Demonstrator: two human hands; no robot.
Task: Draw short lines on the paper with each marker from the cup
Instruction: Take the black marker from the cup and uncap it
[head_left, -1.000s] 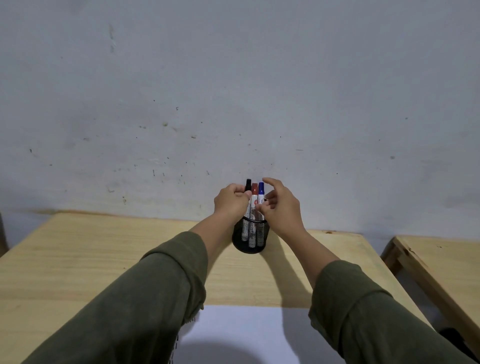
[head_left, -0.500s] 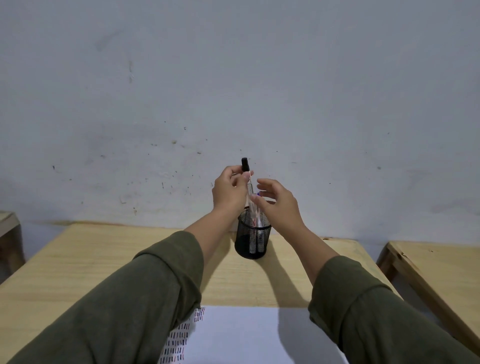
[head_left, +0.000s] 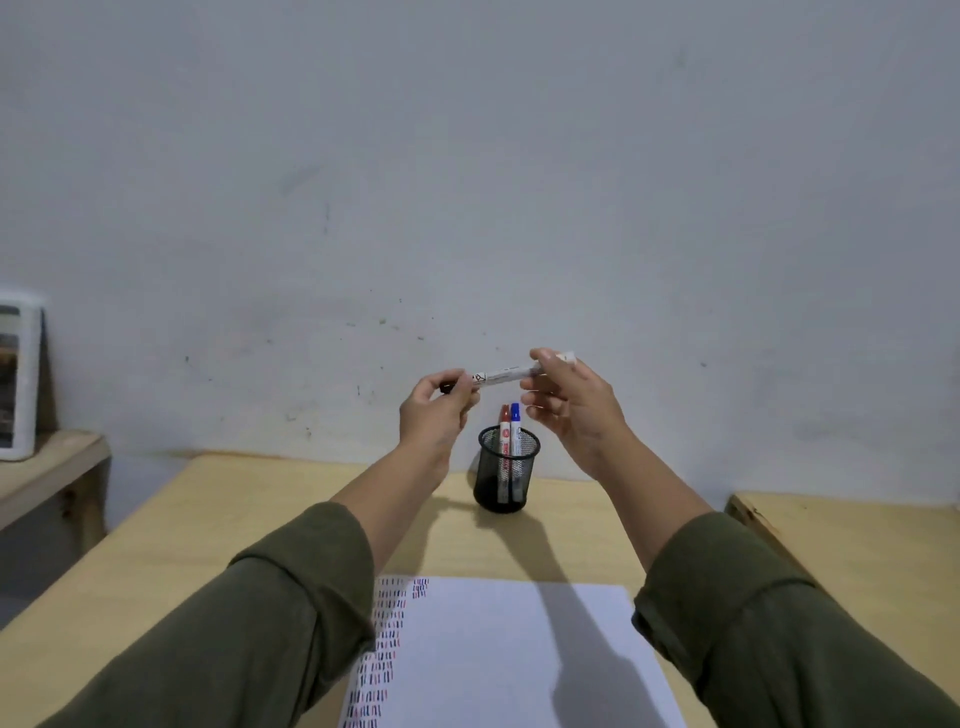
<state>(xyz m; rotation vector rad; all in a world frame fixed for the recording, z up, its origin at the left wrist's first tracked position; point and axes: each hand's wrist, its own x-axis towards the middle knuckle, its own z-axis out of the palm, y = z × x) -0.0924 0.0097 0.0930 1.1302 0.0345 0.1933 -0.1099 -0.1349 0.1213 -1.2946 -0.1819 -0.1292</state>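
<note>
Both arms reach forward, raised, in dark green sleeves pushed back to the forearm. The left hand (head_left: 435, 410) pinches with thumb and fingers, its wrist bent. The right hand (head_left: 570, 402) grips with fingertips, the other fingers curled loosely

Count: 3 markers, 1 cup, 1 sheet, 2 hands.

Markers: 1 black-capped marker (head_left: 503, 375) held level above the cup btwn both hands; 2 upright in the mesh cup (head_left: 506, 470), i.e. 1 red marker (head_left: 504, 422) + 1 blue marker (head_left: 515, 419). Hands: left hand (head_left: 436, 415), right hand (head_left: 574, 408). Paper (head_left: 493, 654): 1 sheet w/ cols of short strokes at its left edge, too many & too small to count. Wooden tables: 1 main table (head_left: 156, 571), 1 side table (head_left: 857, 551) on the right, 1 low bench (head_left: 47, 470) on the left w/ 1 white frame (head_left: 18, 379).
</note>
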